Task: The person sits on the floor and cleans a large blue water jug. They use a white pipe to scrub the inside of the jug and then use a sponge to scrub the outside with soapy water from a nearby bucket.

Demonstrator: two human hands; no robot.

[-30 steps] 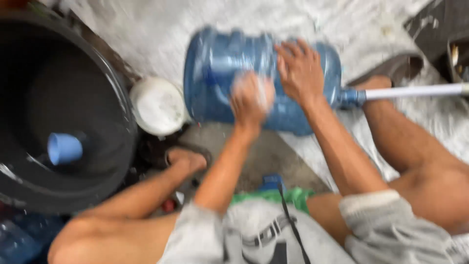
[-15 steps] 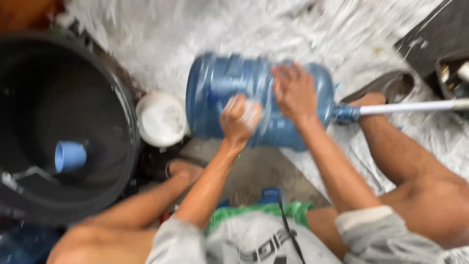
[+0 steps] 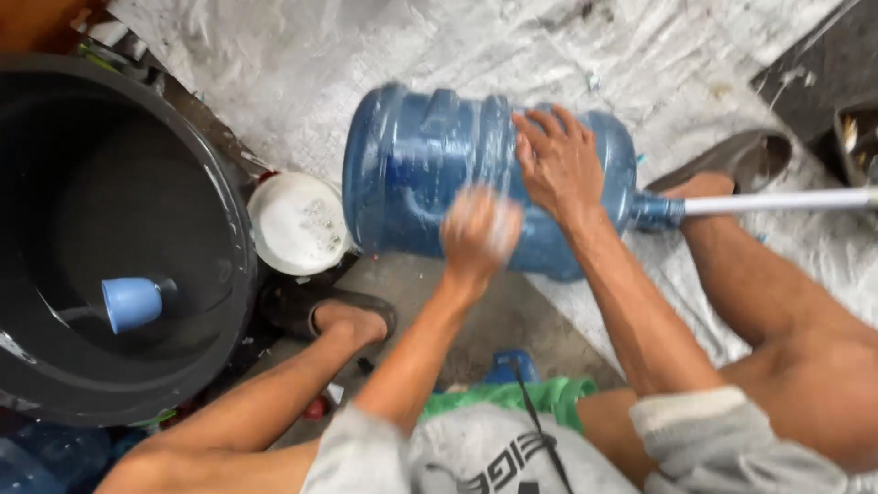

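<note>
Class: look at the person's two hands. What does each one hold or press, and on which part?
The right hand presses flat on the upper side of the lying blue water jug. The blurred left hand rubs its side; what it holds cannot be told.

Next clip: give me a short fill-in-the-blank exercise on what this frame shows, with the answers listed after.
1. The blue water jug lies on its ____.
2. The right hand rests flat on the jug, while the blurred left hand presses something ____ in colour against it.
3. A white rod enters the jug's ____.
4. The small blue cup sits inside the large black ____.

Missing words: side; white; neck; tub
</note>
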